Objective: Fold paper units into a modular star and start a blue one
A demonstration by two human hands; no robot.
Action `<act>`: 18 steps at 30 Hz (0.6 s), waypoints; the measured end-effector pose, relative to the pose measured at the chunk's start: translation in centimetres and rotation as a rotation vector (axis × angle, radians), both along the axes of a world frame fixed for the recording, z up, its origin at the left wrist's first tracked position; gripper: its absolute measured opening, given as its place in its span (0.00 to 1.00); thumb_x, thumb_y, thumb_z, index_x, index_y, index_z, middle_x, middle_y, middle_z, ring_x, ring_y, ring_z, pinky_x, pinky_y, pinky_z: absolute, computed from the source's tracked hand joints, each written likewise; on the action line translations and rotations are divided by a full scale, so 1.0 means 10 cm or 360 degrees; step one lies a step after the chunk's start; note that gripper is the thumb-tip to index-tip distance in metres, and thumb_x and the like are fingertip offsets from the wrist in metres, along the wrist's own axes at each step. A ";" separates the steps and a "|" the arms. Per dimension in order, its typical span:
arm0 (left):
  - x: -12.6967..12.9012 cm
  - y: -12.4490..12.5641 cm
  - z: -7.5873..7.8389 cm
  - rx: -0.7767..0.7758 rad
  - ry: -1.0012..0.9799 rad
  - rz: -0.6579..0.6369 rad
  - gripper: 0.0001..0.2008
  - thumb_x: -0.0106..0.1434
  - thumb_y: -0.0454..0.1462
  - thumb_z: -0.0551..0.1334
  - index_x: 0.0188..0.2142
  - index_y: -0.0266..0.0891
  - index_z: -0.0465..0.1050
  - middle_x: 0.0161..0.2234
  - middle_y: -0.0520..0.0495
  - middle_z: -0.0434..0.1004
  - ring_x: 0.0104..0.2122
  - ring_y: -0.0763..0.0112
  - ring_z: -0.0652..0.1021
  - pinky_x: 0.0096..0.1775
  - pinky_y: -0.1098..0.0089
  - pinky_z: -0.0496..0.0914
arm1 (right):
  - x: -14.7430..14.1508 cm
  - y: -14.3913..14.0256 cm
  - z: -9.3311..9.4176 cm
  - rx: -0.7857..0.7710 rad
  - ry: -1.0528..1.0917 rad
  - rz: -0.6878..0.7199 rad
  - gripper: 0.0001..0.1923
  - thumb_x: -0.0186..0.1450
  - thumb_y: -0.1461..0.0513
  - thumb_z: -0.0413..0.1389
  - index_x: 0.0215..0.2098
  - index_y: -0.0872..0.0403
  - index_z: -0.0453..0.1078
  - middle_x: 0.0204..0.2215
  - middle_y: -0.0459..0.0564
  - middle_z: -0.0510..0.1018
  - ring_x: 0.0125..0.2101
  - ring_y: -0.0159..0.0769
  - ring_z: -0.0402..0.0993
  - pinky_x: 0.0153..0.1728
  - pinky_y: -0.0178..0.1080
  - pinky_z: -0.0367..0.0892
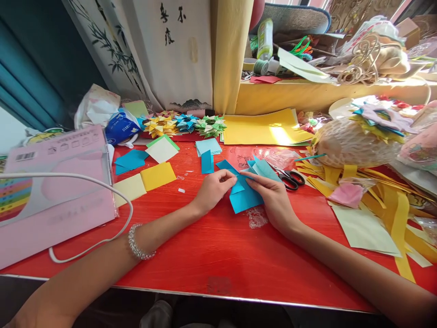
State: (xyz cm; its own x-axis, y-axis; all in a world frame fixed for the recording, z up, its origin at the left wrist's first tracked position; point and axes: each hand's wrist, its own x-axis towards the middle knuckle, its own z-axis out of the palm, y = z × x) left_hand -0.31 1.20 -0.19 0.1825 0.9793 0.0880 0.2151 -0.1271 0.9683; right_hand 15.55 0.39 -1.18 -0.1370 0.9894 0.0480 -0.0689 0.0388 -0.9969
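Between my two hands is a piece of blue paper [240,186], partly folded. My left hand [215,189] pinches its left edge between thumb and fingers. From the other side my right hand [275,200] grips it, thumb and forefinger closed near the top. More blue paper lies under and just behind it, so where one piece ends is hard to make out. A narrow folded blue piece [207,162] rests beyond my left hand, against a stack of pale blue squares [208,146]. Black-handled scissors [293,180] lie right of my right hand, partly covered by paper.
Blue sheets [131,160], a yellow square [158,176] and a cream square [130,189] lie left. A pink box [61,182] with a white cable [128,214] across it stands further left. Folded paper stars [210,126] line the back. Yellow strips [389,209] clutter the right.
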 end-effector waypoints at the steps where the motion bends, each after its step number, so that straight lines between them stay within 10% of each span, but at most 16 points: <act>1: 0.00 0.00 0.00 0.0012 0.0024 -0.0005 0.08 0.57 0.41 0.56 0.25 0.41 0.66 0.17 0.56 0.61 0.17 0.76 0.61 0.22 0.73 0.57 | 0.01 0.00 0.00 0.0001 -0.0015 -0.0010 0.15 0.57 0.59 0.55 0.42 0.53 0.73 0.40 0.47 0.77 0.37 0.38 0.70 0.35 0.36 0.66; 9: 0.02 -0.04 0.02 0.0219 0.0369 -0.0024 0.08 0.60 0.39 0.51 0.28 0.38 0.65 0.26 0.52 0.68 0.27 0.74 0.68 0.29 0.75 0.62 | 0.00 -0.05 0.01 0.0102 -0.0372 -0.0013 0.14 0.61 0.61 0.50 0.42 0.54 0.73 0.34 0.49 0.78 0.30 0.37 0.72 0.29 0.37 0.67; 18: 0.06 -0.12 -0.03 0.0574 0.1137 0.0049 0.05 0.62 0.36 0.50 0.31 0.39 0.61 0.26 0.52 0.70 0.25 0.72 0.71 0.25 0.73 0.59 | -0.09 -0.30 0.11 0.1743 -0.1145 0.0141 0.19 0.60 0.72 0.48 0.47 0.53 0.68 0.50 0.52 0.69 0.54 0.39 0.58 0.52 0.47 0.59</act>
State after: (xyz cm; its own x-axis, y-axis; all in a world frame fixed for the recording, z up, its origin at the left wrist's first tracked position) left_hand 0.29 0.02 -0.47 0.2875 0.9182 0.2725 0.7762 -0.3900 0.4954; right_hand 14.63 -2.64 -0.12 -0.5308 0.4711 0.7045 0.4174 0.8688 -0.2665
